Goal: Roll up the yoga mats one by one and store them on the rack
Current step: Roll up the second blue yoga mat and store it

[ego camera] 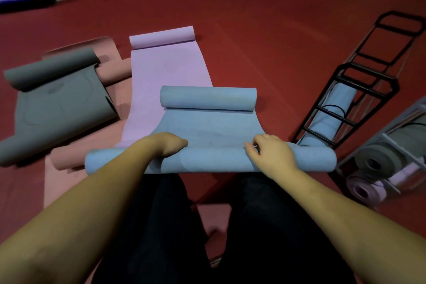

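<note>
Red floor [265,37], half-rolled blue mat [207,122]

No readable text, labels, brands or numbers on mats, rack, floor.

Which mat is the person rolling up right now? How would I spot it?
Start at the black wire rack lying on the red floor to the right. Just left of it, right in front of the person's knees, lies the blue mat, with the left hand and right hand on its near roll. It is the only loose blue mat, lying over the purple mat.
</note>
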{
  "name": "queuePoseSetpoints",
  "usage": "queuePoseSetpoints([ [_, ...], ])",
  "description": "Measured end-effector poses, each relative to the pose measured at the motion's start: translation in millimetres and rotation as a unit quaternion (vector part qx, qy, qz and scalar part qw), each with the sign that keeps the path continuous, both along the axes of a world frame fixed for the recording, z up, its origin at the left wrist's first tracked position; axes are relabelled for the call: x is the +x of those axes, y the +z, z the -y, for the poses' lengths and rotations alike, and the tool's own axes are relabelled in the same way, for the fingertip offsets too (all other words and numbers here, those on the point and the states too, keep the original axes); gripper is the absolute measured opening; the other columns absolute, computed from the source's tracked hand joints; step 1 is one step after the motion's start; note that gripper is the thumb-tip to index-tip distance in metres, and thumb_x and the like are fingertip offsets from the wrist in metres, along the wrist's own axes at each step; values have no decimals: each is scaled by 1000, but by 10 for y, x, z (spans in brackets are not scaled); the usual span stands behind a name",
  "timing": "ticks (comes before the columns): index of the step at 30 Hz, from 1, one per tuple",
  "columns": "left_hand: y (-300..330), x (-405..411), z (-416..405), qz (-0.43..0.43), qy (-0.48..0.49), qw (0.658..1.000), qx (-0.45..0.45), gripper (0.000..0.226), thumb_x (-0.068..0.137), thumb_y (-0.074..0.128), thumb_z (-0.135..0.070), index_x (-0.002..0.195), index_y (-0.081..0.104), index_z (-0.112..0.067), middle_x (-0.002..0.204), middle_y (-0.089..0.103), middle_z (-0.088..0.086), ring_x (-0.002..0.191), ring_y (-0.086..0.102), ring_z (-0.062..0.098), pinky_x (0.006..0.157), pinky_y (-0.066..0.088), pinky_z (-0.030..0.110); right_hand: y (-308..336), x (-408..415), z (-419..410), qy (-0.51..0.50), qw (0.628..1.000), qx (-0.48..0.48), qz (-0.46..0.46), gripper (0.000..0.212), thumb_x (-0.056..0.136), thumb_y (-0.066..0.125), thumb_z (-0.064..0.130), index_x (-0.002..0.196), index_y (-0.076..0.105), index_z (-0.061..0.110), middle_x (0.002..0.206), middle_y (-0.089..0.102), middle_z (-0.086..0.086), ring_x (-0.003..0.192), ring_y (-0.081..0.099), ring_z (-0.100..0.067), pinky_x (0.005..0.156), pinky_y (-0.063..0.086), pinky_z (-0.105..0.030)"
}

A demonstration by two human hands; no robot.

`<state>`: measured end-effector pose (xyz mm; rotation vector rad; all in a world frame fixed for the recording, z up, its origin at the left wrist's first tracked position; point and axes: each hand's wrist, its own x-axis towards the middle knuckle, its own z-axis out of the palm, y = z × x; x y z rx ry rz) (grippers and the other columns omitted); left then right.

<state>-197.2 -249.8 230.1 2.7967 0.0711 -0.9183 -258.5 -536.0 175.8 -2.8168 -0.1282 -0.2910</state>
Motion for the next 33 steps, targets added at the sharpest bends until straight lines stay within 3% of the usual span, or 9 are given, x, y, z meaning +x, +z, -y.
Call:
queuePoseSetpoints([
  [5,-15,17,2,-1,-6,1000,-16,41,98,44,-39,126,60,-13,142,52,13,124,49,28,92,33,31,-135,-99,-15,9,1000,-12,14,60,88,30,61,83,63,11,80,62,-5,83,57,-27,69,47,-38],
  [9,-58,29,-8,49,-45,998,21,46,103,33,-43,123,62,-14,139,54,13,123,49,30,98,37,34,-171,-44,-37,-2,1000,-12,9,60,88,30,60,81,64,11,78,63,-5,82,59,-28,69,46,-38],
  [12,-125,-22,-25,178,-28,982,50,43,103,31,-45,91,63,-18,114,66,14,102,57,33,84,44,36,-120,65,-58,-21,1000,-16,-7,52,90,40,58,78,61,12,77,62,-4,82,57,-27,64,37,-35],
  [15,-170,-141,13,288,13,956,52,49,104,32,-40,78,64,-13,95,68,16,86,59,34,72,45,36,-59,142,-62,-24,999,-24,-43,44,93,47,53,75,57,14,75,57,0,79,55,-24,61,32,-33],
  [18,-241,-302,31,329,13,943,46,57,99,32,-43,76,69,-6,84,66,17,84,61,37,71,48,38,-15,225,-71,-41,995,-38,-88,48,95,39,55,72,57,16,67,48,2,71,49,-23,59,31,-32],
  [22,-383,-488,-33,352,-58,933,45,63,92,29,-52,62,63,-8,66,59,14,70,58,37,63,42,39,84,386,-93,-33,986,-61,-154,53,96,30,58,71,55,18,68,48,1,75,49,-27,63,33,-32],
  [28,-241,-420,-12,297,-57,951,66,74,91,14,-52,69,68,-7,75,65,14,79,61,37,71,44,42,208,427,-103,-15,975,-79,-205,59,96,24,60,70,57,19,70,52,0,79,54,-27,62,35,-32],
  [33,-132,-345,-21,319,-57,942,84,62,102,24,-47,86,71,-10,99,70,14,94,62,35,81,45,39,358,489,-64,0,964,-70,-257,64,95,24,61,92,67,14,106,66,-12,88,52,-28,73,39,-34],
])
